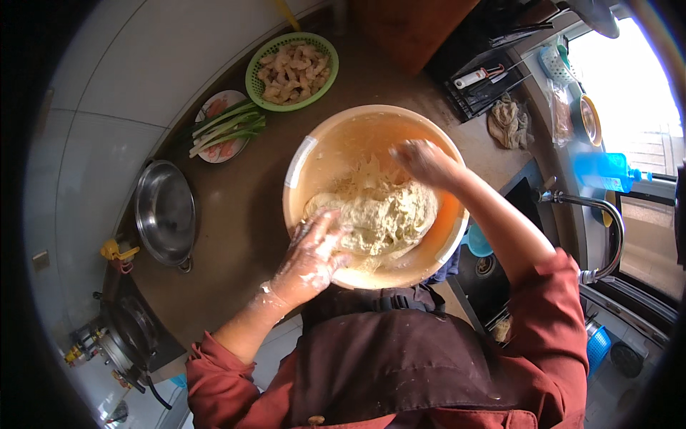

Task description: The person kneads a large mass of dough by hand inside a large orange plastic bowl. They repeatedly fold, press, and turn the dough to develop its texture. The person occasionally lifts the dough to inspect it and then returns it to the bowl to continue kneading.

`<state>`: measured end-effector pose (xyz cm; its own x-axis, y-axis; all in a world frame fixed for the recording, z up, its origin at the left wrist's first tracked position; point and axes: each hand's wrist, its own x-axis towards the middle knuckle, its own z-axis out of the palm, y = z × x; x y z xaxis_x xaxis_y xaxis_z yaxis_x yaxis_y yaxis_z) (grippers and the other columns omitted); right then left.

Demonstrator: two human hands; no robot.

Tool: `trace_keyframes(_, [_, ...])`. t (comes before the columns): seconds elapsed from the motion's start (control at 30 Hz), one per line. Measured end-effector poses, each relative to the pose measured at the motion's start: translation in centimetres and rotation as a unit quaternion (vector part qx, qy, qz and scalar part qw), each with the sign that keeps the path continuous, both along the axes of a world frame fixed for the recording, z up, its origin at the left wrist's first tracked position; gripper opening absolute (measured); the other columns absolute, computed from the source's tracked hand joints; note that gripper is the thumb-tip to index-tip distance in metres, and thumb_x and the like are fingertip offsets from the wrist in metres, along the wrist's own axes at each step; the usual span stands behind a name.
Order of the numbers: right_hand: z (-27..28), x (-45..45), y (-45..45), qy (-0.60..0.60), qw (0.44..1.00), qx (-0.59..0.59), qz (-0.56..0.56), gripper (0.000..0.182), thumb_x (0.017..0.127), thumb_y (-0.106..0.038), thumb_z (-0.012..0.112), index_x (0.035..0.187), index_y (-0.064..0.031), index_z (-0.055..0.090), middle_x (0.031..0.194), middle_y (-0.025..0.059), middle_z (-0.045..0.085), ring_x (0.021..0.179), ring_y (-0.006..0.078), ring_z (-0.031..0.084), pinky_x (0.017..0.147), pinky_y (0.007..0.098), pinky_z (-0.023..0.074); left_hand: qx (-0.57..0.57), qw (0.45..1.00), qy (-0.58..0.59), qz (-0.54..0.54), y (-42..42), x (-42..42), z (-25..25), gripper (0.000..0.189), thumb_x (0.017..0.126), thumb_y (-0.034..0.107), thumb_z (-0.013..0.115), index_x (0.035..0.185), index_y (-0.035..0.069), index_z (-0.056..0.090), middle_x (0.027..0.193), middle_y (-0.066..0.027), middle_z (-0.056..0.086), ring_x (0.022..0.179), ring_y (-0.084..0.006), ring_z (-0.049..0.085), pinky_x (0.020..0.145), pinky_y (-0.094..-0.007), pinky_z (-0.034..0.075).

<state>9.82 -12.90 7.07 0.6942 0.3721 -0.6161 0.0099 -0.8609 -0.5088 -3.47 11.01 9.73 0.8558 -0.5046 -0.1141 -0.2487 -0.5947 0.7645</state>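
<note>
A large orange plastic basin [370,120] holds a rough, sticky mass of pale dough [383,217]. My left hand [313,257], dusted with flour, lies over the basin's near left rim. Its fingers are spread and its fingertips touch the left side of the dough. My right hand [423,161] is above the far right part of the basin, next to the dough's far edge. Motion blurs it and its fingers look curled. Whether anything is in it cannot be made out.
Behind the basin stand a green colander [292,96] of peeled shrimp and a plate [236,153] with spring onions. A steel pan [163,212] is at left, a gas stove [126,338] nearer. At right are a knife rack [466,102], cloth [509,123], sink [466,284] and faucet [616,225].
</note>
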Motion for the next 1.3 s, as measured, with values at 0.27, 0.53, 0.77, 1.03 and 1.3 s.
trace_keyframes(0.27, [-7.8,-0.6,10.8,0.197,0.979,0.016,0.045,0.061,0.08,-0.045,0.049,0.126,-0.0061,0.043,0.12,0.0185,0.05,0.111,0.0318,0.049,0.091,0.0412,0.0414,0.01,0.934,-0.261,0.245,2.0,1.6,-4.7,0.038,0.072,0.001,0.059,0.109,0.001,0.051,0.111,-0.0157,0.047,0.105,-0.0341,0.042,0.09,-0.0443,0.035])
trace_keyframes(0.53, [-0.6,-9.7,-0.8,-0.211,0.913,0.193,0.292,0.027,0.082,-0.026,0.057,0.103,-0.0093,0.06,0.115,0.0092,0.054,0.112,0.0243,0.047,0.097,0.042,0.0323,0.129,0.908,-0.232,0.324,2.6,2.3,-8.3,0.047,0.075,0.004,0.054,0.12,0.005,0.044,0.12,-0.0165,0.04,0.112,-0.0359,0.036,0.095,-0.0469,0.027])
trace_keyframes(0.77, [3.1,-8.4,-2.5,-0.137,0.97,0.189,-0.066,0.032,0.085,-0.018,0.057,0.115,-0.0076,0.053,0.118,0.0153,0.052,0.112,0.026,0.05,0.093,0.0353,0.0404,-0.053,0.945,-0.194,0.257,1.1,0.3,-4.5,0.054,0.081,0.009,0.056,0.128,-0.002,0.033,0.131,-0.023,0.032,0.122,-0.0369,0.032,0.101,-0.0416,0.027])
trace_keyframes(1.03, [-6.1,-3.3,-3.0,0.0,0.989,-0.15,-0.016,0.051,0.085,-0.044,0.051,0.112,-0.0002,0.053,0.1,0.0158,0.061,0.085,0.0285,0.061,0.073,0.0341,0.0489,0.051,0.981,0.152,0.109,-0.9,1.6,-8.6,0.098,0.061,0.037,0.077,0.129,-0.008,0.023,0.127,-0.0277,0.035,0.118,-0.0359,0.037,0.098,-0.038,0.033])
trace_keyframes(1.3, [-2.3,-11.9,-1.4,0.275,0.875,0.143,-0.371,0.052,0.08,-0.042,0.061,0.107,0.0008,0.052,0.072,0.0065,0.061,0.068,0.0155,0.061,0.066,0.0326,0.0539,0.028,0.973,0.177,0.146,-2.0,-0.9,-9.1,0.058,0.074,0.02,0.06,0.12,-0.007,0.036,0.09,-0.0218,0.059,0.082,-0.0381,0.057,0.073,-0.0395,0.047])
